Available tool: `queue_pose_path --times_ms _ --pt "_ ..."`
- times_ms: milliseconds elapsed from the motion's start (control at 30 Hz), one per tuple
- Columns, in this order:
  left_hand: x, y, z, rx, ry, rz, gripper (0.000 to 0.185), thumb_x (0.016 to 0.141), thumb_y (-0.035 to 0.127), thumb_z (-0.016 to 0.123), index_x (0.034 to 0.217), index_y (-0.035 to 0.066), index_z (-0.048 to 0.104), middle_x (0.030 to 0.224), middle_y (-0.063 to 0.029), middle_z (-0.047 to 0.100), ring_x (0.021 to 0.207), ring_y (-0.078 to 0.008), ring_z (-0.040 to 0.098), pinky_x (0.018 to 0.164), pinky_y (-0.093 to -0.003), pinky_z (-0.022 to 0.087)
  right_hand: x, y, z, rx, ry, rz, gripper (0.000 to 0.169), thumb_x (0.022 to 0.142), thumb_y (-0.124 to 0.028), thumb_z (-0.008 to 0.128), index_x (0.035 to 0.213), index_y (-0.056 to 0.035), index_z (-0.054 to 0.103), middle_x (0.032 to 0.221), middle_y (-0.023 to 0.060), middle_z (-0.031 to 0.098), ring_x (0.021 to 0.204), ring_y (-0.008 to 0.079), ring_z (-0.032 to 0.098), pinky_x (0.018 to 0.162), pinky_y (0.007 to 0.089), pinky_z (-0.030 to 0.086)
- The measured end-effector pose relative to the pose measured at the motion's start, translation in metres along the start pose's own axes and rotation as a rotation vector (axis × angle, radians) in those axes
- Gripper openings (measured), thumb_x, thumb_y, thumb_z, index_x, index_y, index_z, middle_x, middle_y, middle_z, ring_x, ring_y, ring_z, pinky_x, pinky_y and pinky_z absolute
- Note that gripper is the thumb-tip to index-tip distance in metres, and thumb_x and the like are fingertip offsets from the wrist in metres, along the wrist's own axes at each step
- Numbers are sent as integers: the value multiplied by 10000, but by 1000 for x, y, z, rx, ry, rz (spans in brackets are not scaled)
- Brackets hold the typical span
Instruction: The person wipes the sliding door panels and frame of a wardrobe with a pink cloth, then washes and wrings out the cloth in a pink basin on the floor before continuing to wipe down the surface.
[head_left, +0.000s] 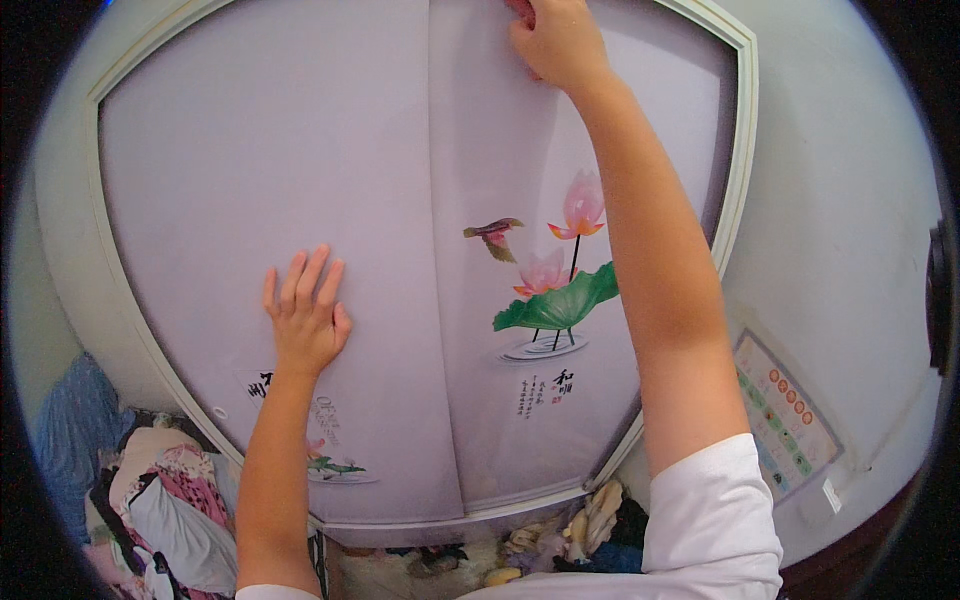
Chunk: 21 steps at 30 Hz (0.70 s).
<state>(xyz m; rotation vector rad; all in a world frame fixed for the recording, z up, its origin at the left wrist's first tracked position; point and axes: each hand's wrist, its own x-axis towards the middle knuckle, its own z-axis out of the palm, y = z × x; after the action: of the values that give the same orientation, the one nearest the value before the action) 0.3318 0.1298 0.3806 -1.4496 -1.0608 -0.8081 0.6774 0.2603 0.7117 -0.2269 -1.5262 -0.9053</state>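
Before me is a pair of pale lilac sliding door panels in a white frame. My left hand (304, 315) lies against the left panel (262, 165) with its fingers spread and nothing in it. High on the right panel (495, 135) is my right hand (562, 41), its fingers bent and partly cut off by the top edge of the picture. Whether it holds something cannot be made out. Pink lotus flowers (583, 202), a green lotus leaf (559, 304) and a bird (495, 234) are printed on the right panel, above some writing. My left forearm covers part of the left panel's print.
A heap of clothes (180, 517) lies at lower left, beside a blue cloth (79, 442). More crumpled fabric (596, 525) sits below the door frame (739, 172). On the right wall hangs a printed chart (787, 416), with a white wall fitting (831, 495) below it.
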Motion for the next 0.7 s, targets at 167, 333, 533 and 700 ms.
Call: queue_pose_path --times_ms 167,333,533,700 --pt "0 -5 -6 23 5 17 724 859 127 580 1577 170 498 1684 -78 458 1594 -269 347 1315 -590 169 8 -41 5 161 -118 -75 419 844 37 647 1255 -46 665 1370 179 662 1371 392 565 1141 473 491" --pt "1 0 -3 6 21 11 708 860 118 577 1564 166 519 1676 -77 476 1583 -273 369 1312 -590 176 -15 -54 10 158 -127 -70 372 867 16 657 1232 -50 645 1364 172 661 1344 395 581 1099 484 507" --pt "0 0 0 19 39 8 704 863 114 574 1563 170 525 1669 -66 489 1580 -271 378 1308 -581 189 -130 -89 -8 100 -291 -109 460 822 -48 684 1281 -55 682 1411 134 655 1357 374 588 1158 479 476" --pt "-1 -5 -4 30 34 15 691 884 160 577 1572 194 519 1674 -56 483 1584 -264 374 1310 -579 179 -252 -144 -41 223 -385 -135 308 819 -55 709 1123 -101 727 1363 63 684 1311 301 623 1114 474 512"
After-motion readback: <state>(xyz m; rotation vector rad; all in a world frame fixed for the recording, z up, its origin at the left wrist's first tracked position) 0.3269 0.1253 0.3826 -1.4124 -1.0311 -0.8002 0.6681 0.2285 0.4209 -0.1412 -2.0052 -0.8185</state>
